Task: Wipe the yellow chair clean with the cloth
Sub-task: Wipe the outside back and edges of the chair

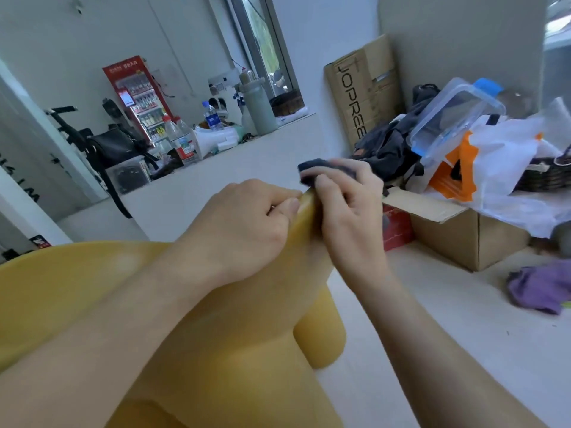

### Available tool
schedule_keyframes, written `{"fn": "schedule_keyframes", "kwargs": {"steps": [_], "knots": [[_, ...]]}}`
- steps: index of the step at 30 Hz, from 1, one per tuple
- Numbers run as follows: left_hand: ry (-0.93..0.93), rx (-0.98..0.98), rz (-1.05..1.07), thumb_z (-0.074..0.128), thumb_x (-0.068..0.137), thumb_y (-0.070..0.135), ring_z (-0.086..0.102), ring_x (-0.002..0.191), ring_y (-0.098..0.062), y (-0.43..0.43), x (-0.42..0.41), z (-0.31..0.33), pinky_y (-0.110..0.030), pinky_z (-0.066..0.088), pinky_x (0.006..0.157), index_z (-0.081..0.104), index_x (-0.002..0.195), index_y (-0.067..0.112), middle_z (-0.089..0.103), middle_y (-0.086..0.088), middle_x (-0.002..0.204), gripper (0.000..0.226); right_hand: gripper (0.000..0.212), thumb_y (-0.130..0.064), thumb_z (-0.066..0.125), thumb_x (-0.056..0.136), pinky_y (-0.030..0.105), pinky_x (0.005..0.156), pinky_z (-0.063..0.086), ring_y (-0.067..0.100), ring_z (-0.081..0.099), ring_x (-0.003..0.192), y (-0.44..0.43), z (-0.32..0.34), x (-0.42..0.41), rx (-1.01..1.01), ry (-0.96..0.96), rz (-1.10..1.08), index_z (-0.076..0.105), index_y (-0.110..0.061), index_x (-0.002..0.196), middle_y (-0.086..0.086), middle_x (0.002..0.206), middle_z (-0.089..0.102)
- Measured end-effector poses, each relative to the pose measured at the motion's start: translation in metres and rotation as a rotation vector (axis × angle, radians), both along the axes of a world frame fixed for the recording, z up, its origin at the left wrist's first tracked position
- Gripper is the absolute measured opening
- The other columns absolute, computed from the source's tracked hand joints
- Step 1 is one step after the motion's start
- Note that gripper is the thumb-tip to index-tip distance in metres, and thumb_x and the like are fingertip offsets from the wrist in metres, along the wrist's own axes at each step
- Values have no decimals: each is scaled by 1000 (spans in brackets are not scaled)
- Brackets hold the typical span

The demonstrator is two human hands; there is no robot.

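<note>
Pale floor (463, 335); cloth (312, 168) in right hand (349, 217)

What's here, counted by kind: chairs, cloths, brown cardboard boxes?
Chairs: 1, the yellow chair
Cloths: 2, the dark cloth and the purple cloth
Brown cardboard boxes: 2, the tall box and the open box
Total: 5

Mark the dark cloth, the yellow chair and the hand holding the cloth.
dark cloth (313, 169), head view, on the bunched part above the fingers.
yellow chair (61, 291), head view, on its bare surface left of the forearms.
right hand (349, 211), head view, on the back of the hand gripping the cloth.
</note>
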State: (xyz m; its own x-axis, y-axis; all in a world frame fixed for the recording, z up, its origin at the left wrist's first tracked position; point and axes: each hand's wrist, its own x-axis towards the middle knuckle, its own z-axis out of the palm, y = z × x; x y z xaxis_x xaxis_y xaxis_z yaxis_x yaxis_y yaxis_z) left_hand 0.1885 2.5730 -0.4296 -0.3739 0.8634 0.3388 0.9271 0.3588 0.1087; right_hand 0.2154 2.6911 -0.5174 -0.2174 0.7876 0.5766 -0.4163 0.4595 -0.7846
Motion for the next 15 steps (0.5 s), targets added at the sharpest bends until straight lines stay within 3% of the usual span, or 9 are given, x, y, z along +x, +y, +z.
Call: {"fn": "schedule_keyframes", "kwargs": {"steps": [2,4,5,7,10,13,15], "knots": [[-32,28,10,36,79,32,50,59,-20,-2,-3,-2,-37,40,55,58,65,18,54,1,55,30,32,-33,42,93,41,93,37,13,42,111,-32,4,21,367,-104,-49,74,-27,91,-11,104,59],[-39,-6,5,35,83,37,53,62,-16,-6,-4,-2,-37,42,58,60,70,22,56,3,59,31,36,-37,37,97,40,94,37,14,42,113,-16,5,30,606,-175,-13,72,-29,104,-11,110,57],[-34,-33,-8,34,87,40,55,66,-15,-8,-4,-2,-39,44,62,62,77,21,59,2,65,35,37,-38,36,98,36,98,35,14,42,114,1,2,27,632,-180,2,71,-31,109,-10,113,57],[-28,-71,-26,29,88,43,60,75,-18,-11,-4,-3,-46,48,71,64,94,18,66,-2,76,44,37,-38,37,94,30,104,32,12,46,114,39,-2,10,427,-184,11,73,-33,102,-8,112,59],[-52,-49,-37,26,84,42,62,83,-25,-10,-3,-2,-49,50,78,63,100,11,69,-10,88,50,40,-33,33,86,42,106,36,22,54,110,78,4,-23,-101,-267,95,73,-33,87,0,109,66],[-8,-14,-6,29,84,37,61,88,-27,-5,-2,-4,-48,50,80,63,99,9,69,-12,94,47,46,-37,23,86,45,102,36,32,49,108,78,-6,-30,-156,-427,-8,63,-18,96,13,110,58],[84,-15,44,32,90,32,60,89,-27,-4,0,-6,-45,49,78,65,99,13,68,-7,90,39,38,-31,17,94,40,93,36,29,46,99,49,-15,-10,-93,-502,0,48,-17,77,11,91,51]]}}
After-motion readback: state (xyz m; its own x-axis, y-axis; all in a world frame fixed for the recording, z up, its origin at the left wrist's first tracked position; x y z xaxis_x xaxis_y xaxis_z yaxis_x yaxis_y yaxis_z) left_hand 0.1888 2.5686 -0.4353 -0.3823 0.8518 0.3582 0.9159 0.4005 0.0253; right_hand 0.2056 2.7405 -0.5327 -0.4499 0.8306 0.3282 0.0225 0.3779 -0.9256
